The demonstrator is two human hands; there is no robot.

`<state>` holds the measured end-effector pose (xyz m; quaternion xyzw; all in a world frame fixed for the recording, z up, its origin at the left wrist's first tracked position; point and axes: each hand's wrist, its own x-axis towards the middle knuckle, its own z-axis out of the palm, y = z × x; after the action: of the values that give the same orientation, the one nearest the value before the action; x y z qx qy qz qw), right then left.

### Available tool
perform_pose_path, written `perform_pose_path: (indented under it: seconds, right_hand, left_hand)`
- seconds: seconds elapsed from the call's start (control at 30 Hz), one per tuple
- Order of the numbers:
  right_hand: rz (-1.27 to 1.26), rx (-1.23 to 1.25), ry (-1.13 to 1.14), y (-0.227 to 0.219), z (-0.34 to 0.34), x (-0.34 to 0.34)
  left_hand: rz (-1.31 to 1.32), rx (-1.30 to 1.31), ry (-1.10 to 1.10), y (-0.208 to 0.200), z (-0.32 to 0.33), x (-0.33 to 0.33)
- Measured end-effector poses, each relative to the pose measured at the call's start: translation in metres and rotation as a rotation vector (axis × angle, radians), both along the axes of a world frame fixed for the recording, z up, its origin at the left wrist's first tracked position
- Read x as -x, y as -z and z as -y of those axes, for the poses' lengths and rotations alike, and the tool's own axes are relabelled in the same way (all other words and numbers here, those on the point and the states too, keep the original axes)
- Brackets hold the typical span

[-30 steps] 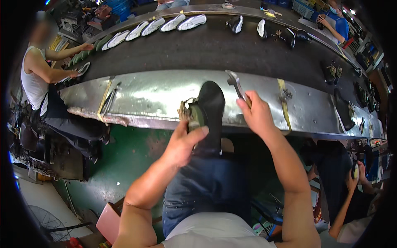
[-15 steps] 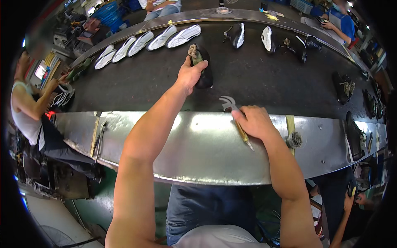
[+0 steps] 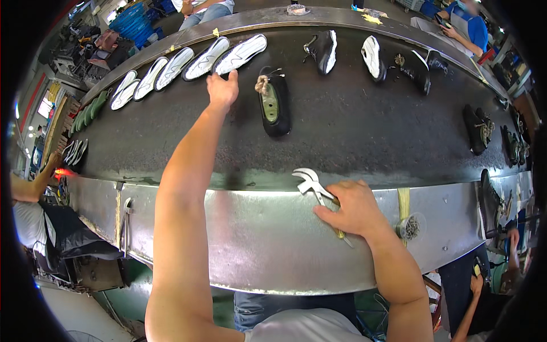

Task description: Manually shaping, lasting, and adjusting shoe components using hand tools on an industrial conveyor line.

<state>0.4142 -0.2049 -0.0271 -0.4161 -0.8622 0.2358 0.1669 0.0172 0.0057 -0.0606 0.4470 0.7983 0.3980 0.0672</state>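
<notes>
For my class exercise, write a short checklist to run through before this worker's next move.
1. Metal tool in the right hand: ok.
2. Right hand free: not ok, occupied by that tool.
3. Black shoe with green inside resting on the dark surface: ok.
4. Left hand off that shoe: ok.
5. Left hand firmly gripping the nearest white, shoe-shaped piece: cannot tell.

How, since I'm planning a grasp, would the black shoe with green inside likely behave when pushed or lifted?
The black shoe probably feels stiff, since a solid-looking green form fills its opening. It seems unlikely to roll, lying long on the dark surface. Its bunched beige laces may flop.
</notes>
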Motion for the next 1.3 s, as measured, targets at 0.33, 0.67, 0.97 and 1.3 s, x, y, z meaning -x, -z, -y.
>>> perform_pose_path:
  seconds: [0.33,0.67,0.97,1.3]
  right_hand:
    - [-0.006,0.006,0.002,0.003,0.001,0.006]
    - [-0.065,-0.002,-0.044,0.001,0.004,0.016]
    - [0.112,-0.3,0.016,-0.013,0.028,0.019]
    - [0.0,-0.306,0.197,-0.002,0.09,0.004]
  left_hand:
    - [-0.168,0.308,-0.017,-0.013,-0.069,0.028]
    - [0.288,0.328,0.224,-0.044,0.056,0.033]
    - [1.141,-0.317,0.562,-0.022,0.446,-0.028]
    - [0.984,0.281,0.607,0.023,0.69,-0.155]
